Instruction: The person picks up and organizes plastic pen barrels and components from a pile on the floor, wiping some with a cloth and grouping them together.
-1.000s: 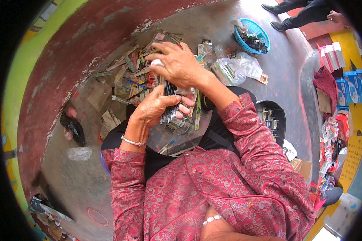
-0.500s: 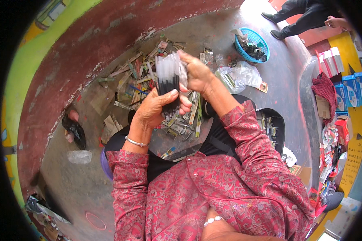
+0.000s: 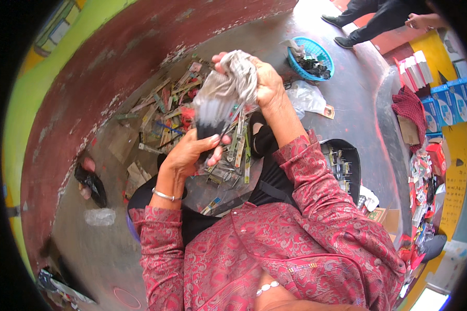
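Note:
My left hand [image 3: 184, 154] is wrapped round the lower part of a bundle of thin black sticks with clear whitish ends [image 3: 210, 115]. The exact kind of the sticks is blurred. Above them, a crumpled grey-white cloth [image 3: 237, 78] lies over the upper ends of the bundle. My right hand [image 3: 269, 84] grips this cloth from the right side, its fingertips showing past the cloth's top edge. Beneath both hands, a pile of narrow packs and strips [image 3: 166, 101] covers the floor between my legs and the wall.
A blue plastic basket [image 3: 294, 66] with dark scraps stands ahead to the right, near a clear plastic bag [image 3: 307, 98]. A black tray [image 3: 354, 161] with small metal parts is by my right leg. Another person's dark-clad legs [image 3: 371, 20] are at the far right.
The cloth has spread out and now shows over the bundle's upper ends. My right hand has turned with it. The whole view has shifted slightly.

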### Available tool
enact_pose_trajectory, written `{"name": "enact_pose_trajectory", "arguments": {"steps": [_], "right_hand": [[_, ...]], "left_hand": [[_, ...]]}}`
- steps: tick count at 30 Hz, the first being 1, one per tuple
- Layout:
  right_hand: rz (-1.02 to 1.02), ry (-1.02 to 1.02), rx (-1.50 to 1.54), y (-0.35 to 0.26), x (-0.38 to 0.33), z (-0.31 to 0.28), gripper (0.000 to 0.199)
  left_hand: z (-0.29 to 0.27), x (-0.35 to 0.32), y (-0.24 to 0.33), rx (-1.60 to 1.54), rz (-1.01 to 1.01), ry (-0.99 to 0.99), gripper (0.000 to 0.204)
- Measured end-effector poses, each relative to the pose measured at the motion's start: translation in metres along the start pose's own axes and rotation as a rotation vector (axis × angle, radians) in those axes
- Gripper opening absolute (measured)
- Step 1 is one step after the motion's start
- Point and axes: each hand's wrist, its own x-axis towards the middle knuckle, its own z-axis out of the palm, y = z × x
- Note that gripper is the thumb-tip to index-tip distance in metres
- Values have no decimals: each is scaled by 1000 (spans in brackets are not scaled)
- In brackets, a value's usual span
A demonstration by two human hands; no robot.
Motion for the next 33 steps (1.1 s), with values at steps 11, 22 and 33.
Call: {"name": "enact_pose_trajectory", "arguments": {"steps": [11, 22, 33], "right_hand": [[-353, 57, -457, 27, -13, 31, 47], [-964, 470, -1873, 29, 8, 3, 25], [-261, 303, -530, 14, -8, 10, 29]], "left_hand": [[-12, 6, 5, -185, 270, 228, 24], [-1, -3, 9, -92, 256, 144, 21], [-14, 7, 12, -198, 579, 433, 15]]}}
